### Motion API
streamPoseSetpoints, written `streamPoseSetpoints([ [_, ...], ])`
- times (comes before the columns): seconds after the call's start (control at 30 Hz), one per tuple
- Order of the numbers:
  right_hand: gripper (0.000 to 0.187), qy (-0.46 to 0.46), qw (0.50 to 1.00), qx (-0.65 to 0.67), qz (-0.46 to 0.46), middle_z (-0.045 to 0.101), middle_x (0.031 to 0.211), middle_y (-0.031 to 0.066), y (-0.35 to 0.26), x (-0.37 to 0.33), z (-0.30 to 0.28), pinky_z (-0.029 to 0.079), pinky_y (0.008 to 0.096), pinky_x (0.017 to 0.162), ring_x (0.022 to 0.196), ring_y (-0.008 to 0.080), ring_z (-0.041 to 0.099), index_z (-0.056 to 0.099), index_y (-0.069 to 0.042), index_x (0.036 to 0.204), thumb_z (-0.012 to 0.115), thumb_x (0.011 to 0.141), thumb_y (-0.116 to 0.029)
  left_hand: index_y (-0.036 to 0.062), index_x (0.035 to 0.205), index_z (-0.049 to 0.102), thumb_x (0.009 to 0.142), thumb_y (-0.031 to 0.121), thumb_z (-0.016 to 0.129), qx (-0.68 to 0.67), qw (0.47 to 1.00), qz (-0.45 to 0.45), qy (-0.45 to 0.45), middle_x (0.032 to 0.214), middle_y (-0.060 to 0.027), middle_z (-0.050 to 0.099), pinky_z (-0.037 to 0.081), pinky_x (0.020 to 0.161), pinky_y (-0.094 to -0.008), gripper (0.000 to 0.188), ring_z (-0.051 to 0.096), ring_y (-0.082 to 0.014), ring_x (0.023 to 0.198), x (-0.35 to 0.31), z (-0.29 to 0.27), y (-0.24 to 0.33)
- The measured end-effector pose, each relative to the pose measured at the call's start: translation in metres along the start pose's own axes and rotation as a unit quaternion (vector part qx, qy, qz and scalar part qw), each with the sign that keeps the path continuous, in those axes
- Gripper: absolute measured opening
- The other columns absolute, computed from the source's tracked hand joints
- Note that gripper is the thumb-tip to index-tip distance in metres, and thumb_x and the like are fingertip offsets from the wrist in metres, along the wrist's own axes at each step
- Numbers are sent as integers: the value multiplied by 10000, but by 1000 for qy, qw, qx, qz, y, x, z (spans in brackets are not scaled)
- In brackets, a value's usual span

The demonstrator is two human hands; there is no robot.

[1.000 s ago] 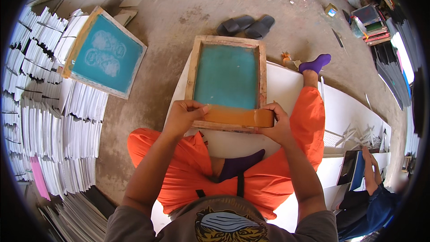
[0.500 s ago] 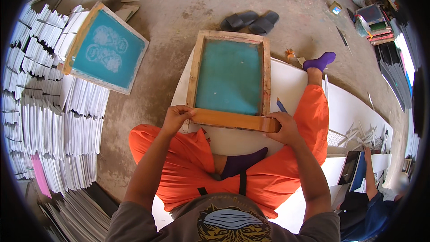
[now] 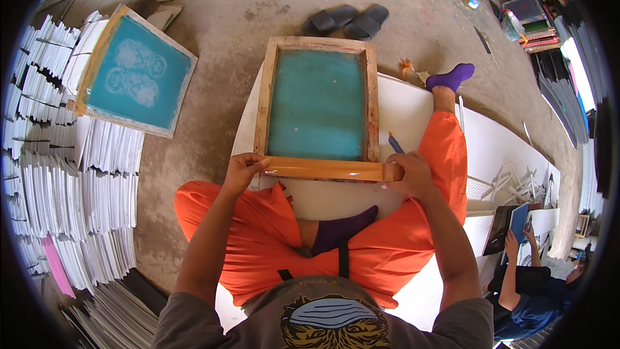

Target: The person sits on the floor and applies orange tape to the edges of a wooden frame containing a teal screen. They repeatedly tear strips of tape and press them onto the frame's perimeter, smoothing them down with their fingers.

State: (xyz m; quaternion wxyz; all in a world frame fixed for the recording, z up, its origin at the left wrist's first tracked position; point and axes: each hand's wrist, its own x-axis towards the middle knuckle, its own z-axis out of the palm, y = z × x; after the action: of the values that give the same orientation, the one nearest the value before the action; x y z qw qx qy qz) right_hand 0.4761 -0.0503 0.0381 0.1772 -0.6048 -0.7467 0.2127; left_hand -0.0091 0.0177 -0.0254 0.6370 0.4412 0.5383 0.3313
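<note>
Here both hands' fingers, left hand and right hand, clamp the squeegee along the frame's near edge.

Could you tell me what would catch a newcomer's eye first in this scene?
Probably the wooden frame with a teal screen lying on the white board at centre, with the left hand and right hand gripping an orange squeegee along its near edge. Next, the bright orange trousers below it, and a second teal screen leaning on stacked white sheets at left.

Bright, even daylight is seen throughout, soft shadows thrown under the squeegee, edges bent and vignetted black, far corners beyond the grip slightly blurred.
</note>
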Motion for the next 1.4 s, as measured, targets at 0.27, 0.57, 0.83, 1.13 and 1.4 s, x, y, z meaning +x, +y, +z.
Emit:
streamPoseSetpoints([
  [0.27, 592, -65, 986, -150, -8, 724, 939, 11, 0, 7, -19, 478, 442, 954, 904, 254, 678, 757, -172, 1112, 989, 580, -292, -44, 1017, 768, 988, 159, 808, -2, 999, 29, 17, 855, -59, 761, 542, 716, -254, 208, 679, -102, 746, 9, -7, 20],
  [0.57, 592, -56, 993, -99, -29, 715, 935, 7, 14, 19, -22, 502, 440, 901, 959, 250, 714, 739, -208, 1149, 950, 649, -443, -58, 1019, 780, 988, 145, 802, 24, 999, 27, -3, 884, -72, 776, 547, 738, -262, 206, 688, -115, 766, 17, -28, 33],
  [0.83, 538, -132, 956, -259, -29, 696, 942, 21, 7, 6, 28, 491, 451, 854, 944, 262, 697, 714, -224, 1131, 918, 695, -466, -85, 1058, 779, 975, 176, 825, 115, 993, -25, 22, 894, -72, 779, 543, 717, -261, 278, 674, -98, 768, 13, -28, -21],
  [1.13, 551, -112, 953, -282, -18, 701, 969, 40, 8, 2, 44, 477, 448, 868, 971, 272, 682, 715, -206, 1154, 909, 702, -452, -71, 1031, 791, 956, 211, 850, 141, 987, -12, 72, 863, -57, 777, 530, 697, -255, 298, 658, -88, 742, 9, -22, -33],
  [1.4, 705, -126, 970, -209, 0, 692, 1105, 85, -8, 14, 34, 473, 462, 958, 1086, 296, 655, 710, -140, 1212, 925, 676, -545, -63, 1041, 796, 951, 240, 850, 202, 975, -20, 90, 835, -55, 766, 512, 668, -257, 320, 634, -87, 712, 7, -21, -28],
])
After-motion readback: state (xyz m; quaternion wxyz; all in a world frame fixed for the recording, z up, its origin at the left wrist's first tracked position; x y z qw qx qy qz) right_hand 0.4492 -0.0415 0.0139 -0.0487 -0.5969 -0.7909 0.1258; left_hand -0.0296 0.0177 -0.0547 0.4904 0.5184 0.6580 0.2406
